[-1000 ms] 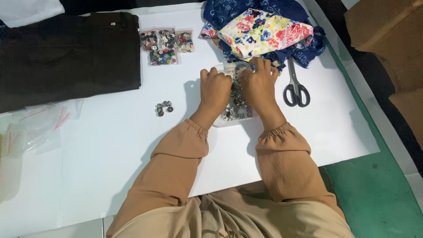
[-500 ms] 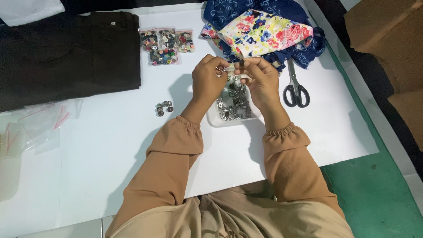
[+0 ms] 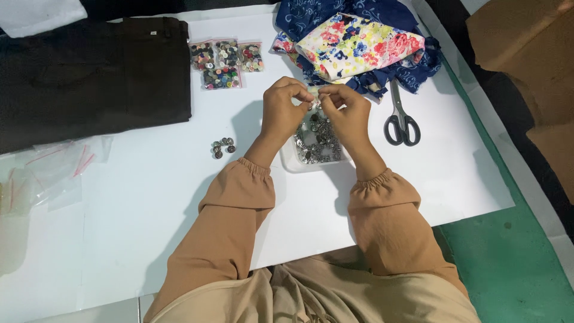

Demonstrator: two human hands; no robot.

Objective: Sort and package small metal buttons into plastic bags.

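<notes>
Head view, only cam here. Both hands are up over the white counter [image 3: 149, 197], fingertips pinched together w/ something tiny btwn them. Left hand [image 3: 286, 107] narrow, thumb & forefinger closed on the small piece; right hand [image 3: 347, 110] same, pinching from the other side. Can't tell exactly what the piece is, too small, but it looks like one metal button out of the lot below.

Right under the hands: clear bag of metal buttons [image 3: 317, 143], lying flat on the counter, mouth toward the hands. Those buttons: small, hard, smooth, light, prob. slippery, so best taken by the rim w/ fingertips, one at a time. Bag itself is soft & floppy, would spill if lifted by the bottom.

Left of it, a little cluster of loose buttons [image 3: 222, 148], apart from the bag. Further up, packets of mixed coloured buttons [image 3: 226, 63], just beside the dark folded trousers [image 3: 89, 78]. Top right: floral cloth [image 3: 359, 45] piled on blue cloth [image 3: 418, 72]; scissors [image 3: 400, 119] near the right hand, not touched. Empty clear bags [image 3: 54, 173] far left.
</notes>
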